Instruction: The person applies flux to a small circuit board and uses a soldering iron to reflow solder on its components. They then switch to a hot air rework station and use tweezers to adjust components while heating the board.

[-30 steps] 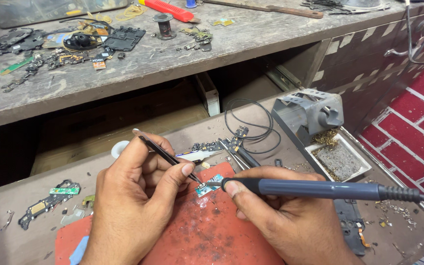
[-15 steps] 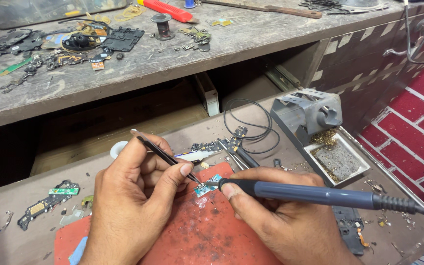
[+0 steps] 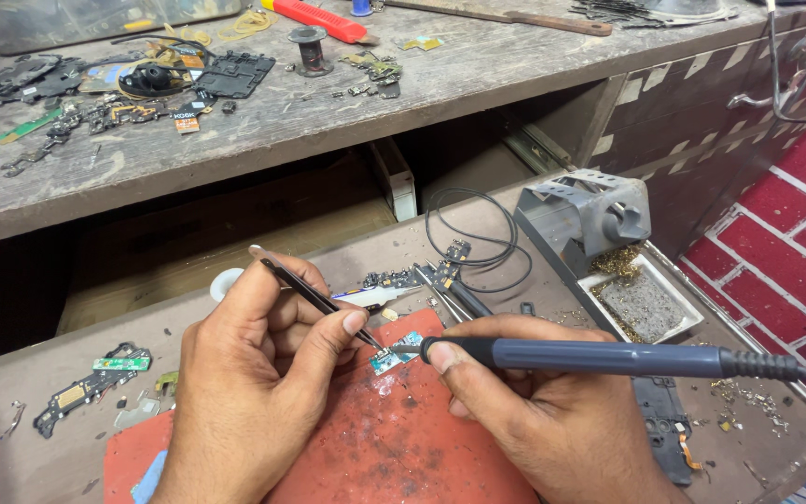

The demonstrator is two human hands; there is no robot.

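Head view of a worn wooden counter [image 3: 478, 252] with a raised far shelf. The left hand [image 3: 254, 373] pinches a pair of slim black metal tweezers [image 3: 314, 299] between thumb and forefinger, the tips slanting down to the right onto a small pale-green circuit board [image 3: 396, 353]. The right hand [image 3: 552, 420] is closed around the grey-blue handle of a pen-shaped soldering iron [image 3: 590, 357], which lies nearly level with its cable leaving to the right; its metal tip meets the same board from the right, just beside the tweezer tips. The board lies on the far edge of a scorched red rubber work mat [image 3: 375, 448], between the two hands. Just beyond the board lie a white pen-like tool [image 3: 375, 297] and a cluster of small dark board fragments [image 3: 422, 275], with a loop of thin black wire [image 3: 478, 233] farther off. To the right stands a grey metal iron stand [image 3: 590, 210] with a white tray holding a dirty sponge [image 3: 641, 306]. Near the left edge rest dark and green board pieces [image 3: 95, 378]. The far shelf carries a red-handled tool [image 3: 319, 17], a small dark spool [image 3: 310, 47] and scattered phone parts [image 3: 123, 89].
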